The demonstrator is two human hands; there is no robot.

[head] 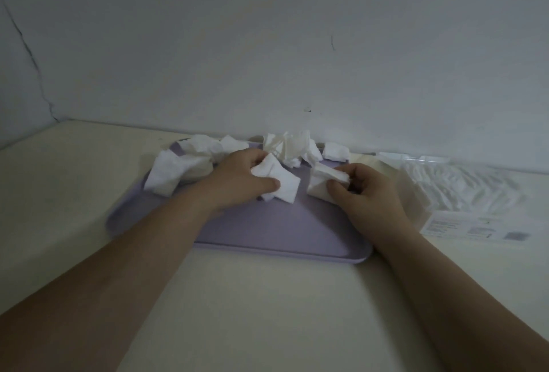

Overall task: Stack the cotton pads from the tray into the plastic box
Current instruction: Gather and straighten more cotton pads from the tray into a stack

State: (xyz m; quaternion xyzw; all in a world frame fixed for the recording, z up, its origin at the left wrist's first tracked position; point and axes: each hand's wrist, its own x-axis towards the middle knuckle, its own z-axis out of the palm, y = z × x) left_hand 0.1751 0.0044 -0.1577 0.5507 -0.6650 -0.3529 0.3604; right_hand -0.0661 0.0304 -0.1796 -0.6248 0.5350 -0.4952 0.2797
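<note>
A lilac tray lies on a pale table, its far edge close to a grey wall. Both hands are over the middle of the tray.

The left hand grips a crumpled white pad. Its thumb presses across the pad's near side and its fingers curl over the top. The pad's loose corner rests on the tray.

The right hand pinches a small stack of folded pads between thumb and curled fingers. The stack's lower end touches the tray, just beside the left hand's pad.

More pads lie loose and rumpled along the tray's far edge, from a heap at the far left corner to one at the far right corner.

The clear box is on the table to the right of the tray, near the wall. White pads show through its wall, though blur hides how they are arranged. A printed label shows at its near side. Something cream-coloured sits between the right hand and the box, and what it is cannot be told.
</note>
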